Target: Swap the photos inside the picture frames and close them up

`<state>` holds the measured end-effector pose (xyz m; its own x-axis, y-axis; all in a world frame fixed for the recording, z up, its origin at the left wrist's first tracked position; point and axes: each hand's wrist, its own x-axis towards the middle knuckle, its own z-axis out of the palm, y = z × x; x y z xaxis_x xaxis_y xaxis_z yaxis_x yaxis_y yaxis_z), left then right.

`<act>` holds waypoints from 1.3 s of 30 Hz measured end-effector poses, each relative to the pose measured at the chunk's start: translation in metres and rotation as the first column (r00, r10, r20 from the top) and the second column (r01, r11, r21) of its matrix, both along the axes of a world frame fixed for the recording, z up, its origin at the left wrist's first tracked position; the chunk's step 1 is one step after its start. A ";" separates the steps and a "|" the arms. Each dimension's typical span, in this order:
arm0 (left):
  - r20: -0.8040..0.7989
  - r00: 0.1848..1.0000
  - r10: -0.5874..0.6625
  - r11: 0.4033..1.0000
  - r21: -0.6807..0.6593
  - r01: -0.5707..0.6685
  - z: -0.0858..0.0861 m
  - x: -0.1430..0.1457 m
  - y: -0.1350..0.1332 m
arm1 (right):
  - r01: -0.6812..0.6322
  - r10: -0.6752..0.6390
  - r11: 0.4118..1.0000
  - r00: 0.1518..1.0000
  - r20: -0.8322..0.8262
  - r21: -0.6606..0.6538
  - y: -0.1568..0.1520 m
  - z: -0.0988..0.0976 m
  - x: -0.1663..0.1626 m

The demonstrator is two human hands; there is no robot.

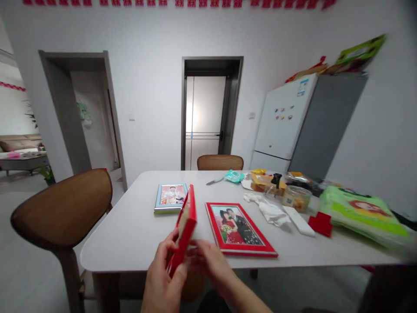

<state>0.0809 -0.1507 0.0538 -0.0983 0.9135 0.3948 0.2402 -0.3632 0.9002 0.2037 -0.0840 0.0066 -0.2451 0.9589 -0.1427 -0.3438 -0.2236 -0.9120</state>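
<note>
White table, edge-on red frame.

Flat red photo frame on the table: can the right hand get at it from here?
Probably yes: the right hand is close to the flat red photo frame's near left corner, with nothing seen between. The held frame is off to the left.

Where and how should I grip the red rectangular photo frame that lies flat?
Probably pinch the near edge of the red photo frame, coming from the near side: it lies flat, that edge close to the front of the white table.
</note>
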 end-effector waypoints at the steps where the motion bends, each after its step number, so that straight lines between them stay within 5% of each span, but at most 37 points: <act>1: 0.142 0.990 -0.010 1.000 -0.024 0.013 0.006 0.008 0.000 | -0.006 0.004 1.000 0.995 -0.096 -0.020 -0.009 0.000 -0.010; 6: 0.507 0.858 -0.081 0.993 -0.036 0.114 0.021 0.036 0.019 | 0.185 -0.170 0.983 0.891 -0.420 -0.006 -0.016 0.017 -0.004; 11: 0.627 0.763 -0.158 0.958 -0.090 0.272 0.021 0.049 0.054 | 0.257 -0.251 0.965 0.963 -0.102 0.054 0.027 0.035 0.090; 15: 0.408 0.881 -0.239 0.933 -0.156 0.325 -0.007 0.079 0.083 | 0.345 -0.383 0.924 0.842 0.380 0.168 0.062 0.034 0.150; 20: 0.164 0.963 -0.215 0.942 -0.225 0.249 -0.039 0.106 0.111 | 0.382 -0.421 0.903 0.693 0.585 0.198 0.085 0.017 0.181; 25: 0.008 0.979 -0.204 0.953 -0.226 0.200 -0.051 0.106 0.115 | 0.372 -0.456 0.882 0.521 0.722 0.289 0.087 0.006 0.190; 32: -0.279 0.956 -0.091 0.991 -0.121 0.059 -0.039 0.068 0.128 | 0.259 -0.586 0.810 0.365 0.723 0.526 0.087 0.030 0.165; 39: -0.593 0.803 0.065 0.987 -0.077 -0.138 -0.014 -0.018 0.184 | -0.114 -0.534 0.748 0.481 0.695 0.654 0.085 0.043 0.032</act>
<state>0.0629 0.0335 0.0398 0.0246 0.9523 0.3043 0.7652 -0.2138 0.6072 0.2355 0.0010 0.0497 -0.1035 0.9043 0.4142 0.6529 0.3760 -0.6575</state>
